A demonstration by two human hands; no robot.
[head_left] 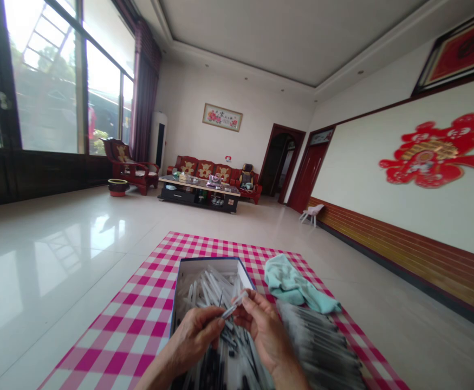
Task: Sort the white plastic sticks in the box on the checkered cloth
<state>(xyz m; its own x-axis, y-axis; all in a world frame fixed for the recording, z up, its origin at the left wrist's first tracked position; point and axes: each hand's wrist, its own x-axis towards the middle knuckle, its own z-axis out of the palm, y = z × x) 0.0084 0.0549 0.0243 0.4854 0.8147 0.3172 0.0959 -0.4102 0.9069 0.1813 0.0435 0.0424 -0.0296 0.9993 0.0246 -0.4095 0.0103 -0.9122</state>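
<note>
On the left, a tall window is letting in bright daylight beside a dark red curtain. Further off, a red wooden armchair is standing near the window, and a red wooden sofa is lining the far wall behind a low coffee table. Nearer, a pink and white checked cloth is lying on the tile floor, and an open cardboard box is sitting on it, filled with loose clear pens and dark pen parts. The person's left hand is reaching in from below, curled almost closed over the box, pinching the dark end of a clear plastic pen. Just beside it, the right hand is angled inward at the wrist, its thumb and fingers nearly closed and pinching the pen's clear end, so the pen is held between both hands above the box. To the right, a crumpled pale green towel is lying on the cloth, with rows of packed pens lying beside the box, while a red paper wall decoration is hanging on the far right wall
</note>
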